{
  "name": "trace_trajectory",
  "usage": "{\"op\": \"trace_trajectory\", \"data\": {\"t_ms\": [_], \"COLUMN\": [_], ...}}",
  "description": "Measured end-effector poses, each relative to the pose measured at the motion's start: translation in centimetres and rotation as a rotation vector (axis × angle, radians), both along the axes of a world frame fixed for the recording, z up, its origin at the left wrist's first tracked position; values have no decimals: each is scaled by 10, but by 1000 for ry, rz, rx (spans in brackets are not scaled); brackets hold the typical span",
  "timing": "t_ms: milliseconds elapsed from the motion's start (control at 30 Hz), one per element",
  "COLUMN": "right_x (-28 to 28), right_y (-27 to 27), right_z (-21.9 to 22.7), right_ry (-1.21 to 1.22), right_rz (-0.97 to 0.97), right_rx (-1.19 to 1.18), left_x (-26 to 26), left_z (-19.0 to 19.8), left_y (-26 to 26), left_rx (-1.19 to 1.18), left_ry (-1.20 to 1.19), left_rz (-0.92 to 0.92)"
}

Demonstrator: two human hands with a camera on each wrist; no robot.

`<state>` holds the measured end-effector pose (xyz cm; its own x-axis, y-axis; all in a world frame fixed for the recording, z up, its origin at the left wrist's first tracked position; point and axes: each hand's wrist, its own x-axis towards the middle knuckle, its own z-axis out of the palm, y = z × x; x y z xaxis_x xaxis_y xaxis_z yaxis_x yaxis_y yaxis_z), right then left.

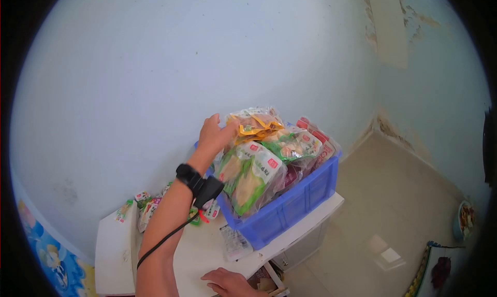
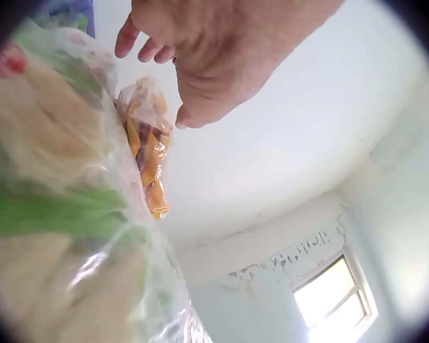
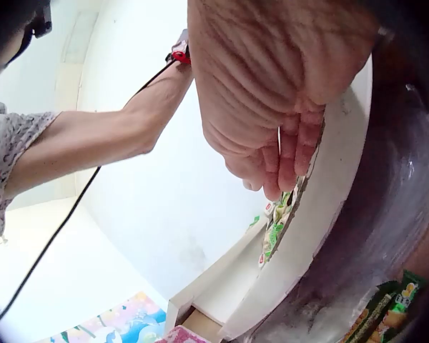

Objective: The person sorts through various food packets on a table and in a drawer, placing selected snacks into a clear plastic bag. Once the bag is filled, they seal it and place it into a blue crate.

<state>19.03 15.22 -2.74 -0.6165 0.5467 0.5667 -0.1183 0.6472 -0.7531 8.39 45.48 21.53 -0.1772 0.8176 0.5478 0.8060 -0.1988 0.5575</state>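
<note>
My left hand [image 1: 213, 135] is raised at the far left corner of a blue plastic crate [image 1: 290, 206] heaped with bagged food. Its thumb is right beside a clear bag of orange-yellow packets [image 1: 254, 125] on top of the pile. In the left wrist view, the fingers of the hand [image 2: 222, 61] are spread, with no item between them. A large bag with green and white print [image 1: 251, 178] fills the crate's near left side. Behind it lie a similar green bag [image 1: 292, 144] and a red one [image 1: 327, 141]. My right hand [image 1: 229, 282] rests at the white table's front edge, fingers extended.
Several small snack packets [image 1: 149, 210] lie on the white tabletop [image 1: 194, 255] left of the crate. A clear printed packet [image 1: 236, 243] lies against the crate's front. Below the edge, a drawer [image 1: 277, 287] stands pulled out. A basin [image 1: 466, 220] is on the floor, right.
</note>
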Motion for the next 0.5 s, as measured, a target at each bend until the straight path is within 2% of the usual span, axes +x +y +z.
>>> {"op": "trace_trajectory", "data": {"t_ms": [100,167,233,333,500], "right_x": [-5,-5,-8,-8,-3], "right_y": [1,1,0,-2,-5], "right_z": [-8,-8,-11,-14,2], "right_ry": [-42,-81,-66,-43,-52], "right_rz": [-5,11,11,-13,-60], "right_rx": [15,-27,-53,-34,-20], "left_x": [-12,-10,-12,-19,-78], "left_z": [-12,-16,-32,-54,-137], "left_y": [-63,-130,-195,-294,-423], "left_rx": [168,116,96,104,35], "left_ry": [-104,-232,-460,-580,-843], "left_rz": [-160,-222,-327,-206,86]}}
